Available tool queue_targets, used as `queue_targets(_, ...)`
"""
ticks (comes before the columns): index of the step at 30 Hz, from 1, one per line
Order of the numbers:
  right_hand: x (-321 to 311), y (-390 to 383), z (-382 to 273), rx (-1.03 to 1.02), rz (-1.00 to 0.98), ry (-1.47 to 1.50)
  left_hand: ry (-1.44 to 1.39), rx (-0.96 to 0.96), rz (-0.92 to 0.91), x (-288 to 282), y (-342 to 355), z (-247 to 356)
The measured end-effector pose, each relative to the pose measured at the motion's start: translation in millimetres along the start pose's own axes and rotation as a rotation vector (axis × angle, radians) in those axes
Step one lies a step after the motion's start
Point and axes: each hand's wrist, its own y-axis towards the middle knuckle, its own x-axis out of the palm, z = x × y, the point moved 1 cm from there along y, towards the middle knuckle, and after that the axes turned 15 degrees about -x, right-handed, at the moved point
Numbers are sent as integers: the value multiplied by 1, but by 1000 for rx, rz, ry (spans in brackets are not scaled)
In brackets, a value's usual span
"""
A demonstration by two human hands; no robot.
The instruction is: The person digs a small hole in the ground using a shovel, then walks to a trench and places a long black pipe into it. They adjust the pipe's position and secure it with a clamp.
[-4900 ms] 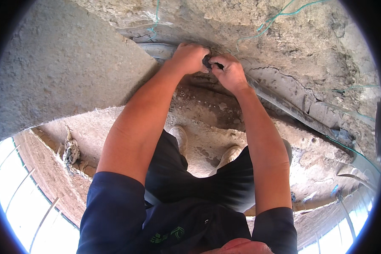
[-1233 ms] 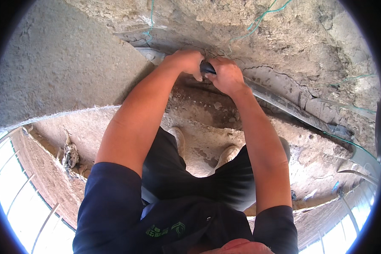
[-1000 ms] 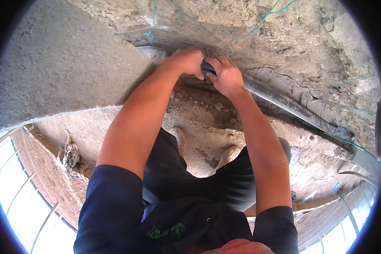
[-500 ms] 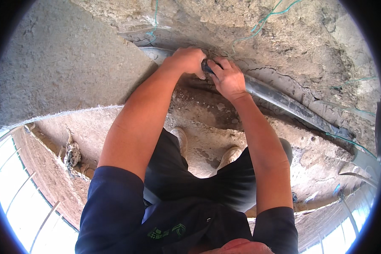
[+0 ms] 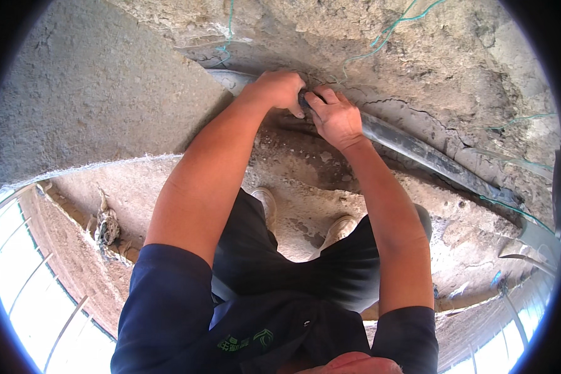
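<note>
A long grey, dirt-smeared pipe (image 5: 424, 153) runs along the foot of an earthen bank, slanting down to the right. My left hand (image 5: 282, 90) is closed around it near the middle of the ditch, thumb toward me. Right beside it, my right hand (image 5: 338, 115) grips the pipe with bent fingers. Between the two hands shows a short black piece (image 5: 303, 98), perhaps a joint; most of it is covered by my fingers. Further left, a pale stretch of the pipe (image 5: 230, 80) comes out from beside a grey slab.
The rough grey slab (image 5: 100, 93) fills the upper left. Thin green strings (image 5: 389, 31) hang against the cracked bank (image 5: 467, 68). My shoes (image 5: 340, 229) stand on dry soil below the ditch. Dried plant stuff (image 5: 108, 227) lies at the left, and curved hoops stand along the lower edges.
Both hands stay on the pipe with almost the same grip. The right hand and forearm have shifted very slightly; the black piece between the hands shows a little less.
</note>
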Motion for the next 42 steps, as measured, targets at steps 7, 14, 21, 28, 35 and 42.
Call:
queue_targets(7, -4, 6, 7, 6, -25, 24, -88, 9, 43, 5, 11, -7)
queue_targets(14, -5, 10, 19, 96, -56, 183, -7, 78, 171, 6, 7, -2)
queue_targets(21, -2, 12, 19, 145, -59, 260, 54, 148, 237, 10, 9, -4)
queue_targets(28, -3, 16, 18, 211, -60, 335, 74, 170, 369, 21, 19, -11)
queue_targets(35, -2, 13, 18, 154, -45, 308, 39, 99, 185, 12, 11, -2)
queue_targets(42, -3, 15, 15, 204, -23, 315, 104, 261, 494, 28, 16, -1)
